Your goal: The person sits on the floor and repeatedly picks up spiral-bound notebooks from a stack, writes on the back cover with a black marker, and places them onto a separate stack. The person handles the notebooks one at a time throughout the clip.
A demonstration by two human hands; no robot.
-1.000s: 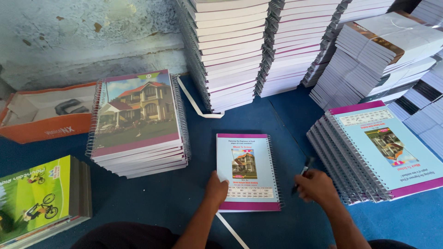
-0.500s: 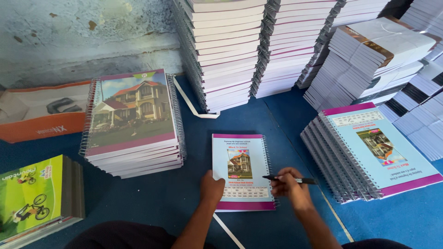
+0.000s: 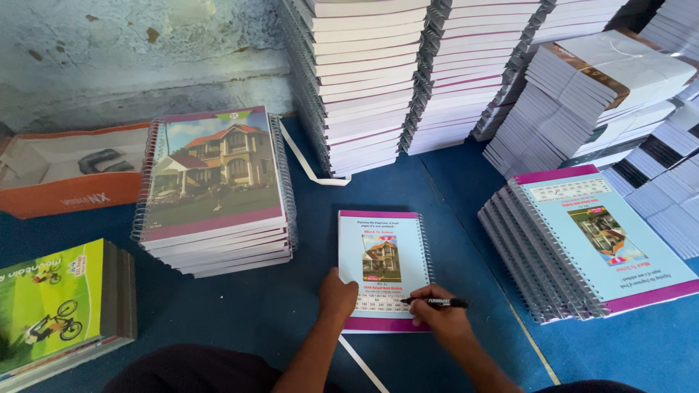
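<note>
Pressing down on the lower left corner of a spiral notebook (image 3: pixel 384 268), the left hand (image 3: pixel 337 293) lies fingers-flat on the cover, apparently to keep it from sliding on the blue surface (image 3: pixel 466 218). The right hand (image 3: pixel 440 314) is closed around a black marker (image 3: pixel 437 301), held level with its tip on the lower part of the pale blue cover, just above the magenta band. The notebook lies face up, squarely in front of the person, spiral on its right edge, apart from every pile.

To the left sits a short stack of notebooks (image 3: pixel 215 189) with a house picture on top (wire spirals showing on both sides, so the books likely alternate to keep the stack level). To the right a fanned pile of notebooks (image 3: pixel 582 244) with the same pale blue cover leans in steps. Tall stacks (image 3: pixel 378 80) rise behind.

An orange cardboard box (image 3: pixel 69 171) at far left lies open; inside is a dark object, too unclear to name. Near it, green-covered books (image 3: pixel 58 306) form a low pile.
</note>
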